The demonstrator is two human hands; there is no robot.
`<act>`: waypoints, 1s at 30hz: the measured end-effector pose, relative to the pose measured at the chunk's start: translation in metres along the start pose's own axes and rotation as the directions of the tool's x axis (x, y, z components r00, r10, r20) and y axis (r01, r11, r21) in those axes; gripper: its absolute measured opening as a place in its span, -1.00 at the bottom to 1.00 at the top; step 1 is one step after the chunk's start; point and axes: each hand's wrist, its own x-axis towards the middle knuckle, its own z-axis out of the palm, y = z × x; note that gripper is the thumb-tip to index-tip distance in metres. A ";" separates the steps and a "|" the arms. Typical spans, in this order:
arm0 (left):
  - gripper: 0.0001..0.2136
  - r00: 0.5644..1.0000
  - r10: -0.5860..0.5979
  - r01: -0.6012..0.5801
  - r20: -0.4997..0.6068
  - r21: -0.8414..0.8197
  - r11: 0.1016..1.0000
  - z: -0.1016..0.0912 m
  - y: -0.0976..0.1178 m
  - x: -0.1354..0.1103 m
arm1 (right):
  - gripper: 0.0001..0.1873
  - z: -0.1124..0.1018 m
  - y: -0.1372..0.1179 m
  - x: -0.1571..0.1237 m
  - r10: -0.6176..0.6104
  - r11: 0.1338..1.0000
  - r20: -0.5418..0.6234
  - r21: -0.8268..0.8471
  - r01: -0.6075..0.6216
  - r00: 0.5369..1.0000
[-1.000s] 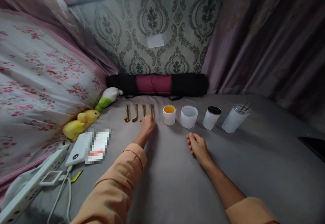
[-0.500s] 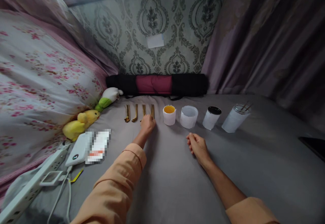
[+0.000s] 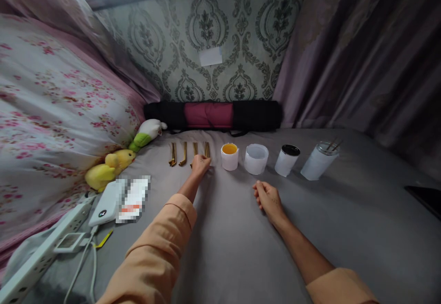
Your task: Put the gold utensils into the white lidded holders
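My left hand (image 3: 201,164) is closed at the lower end of the rightmost bundle of thin gold strips (image 3: 206,149), which look like twist ties. The hand hides that end and what the fingertips pinch. Left of it lie three more such bundles: one (image 3: 195,148) partly behind the hand, a middle one (image 3: 184,153) and a far left one (image 3: 173,154). My right hand (image 3: 269,200) rests on the grey sheet with fingers loosely curled and nothing visible in them. Beyond it stand a white-wrapped cup with a yellow inside (image 3: 229,159) and a wide, pale wrapped tub (image 3: 256,160).
Further right are a dark-mouthed wrapped can (image 3: 286,162) and a wrapped jar (image 3: 317,162) with thin sticks. A black and maroon roll (image 3: 210,115) lies along the wall. At left are plush toys (image 3: 110,168), a power bank (image 3: 106,205), cables and a power strip (image 3: 44,249).
My left hand has turned slightly at the wrist, its fingers still at the rightmost bundle. The right hand and the containers stay where they were.
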 end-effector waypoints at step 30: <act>-0.91 0.936 -0.060 0.311 0.346 -0.737 0.600 0.012 -0.017 -0.030 | -0.60 0.001 -0.002 -0.001 0.022 1.000 0.000 0.003 -0.022 1.000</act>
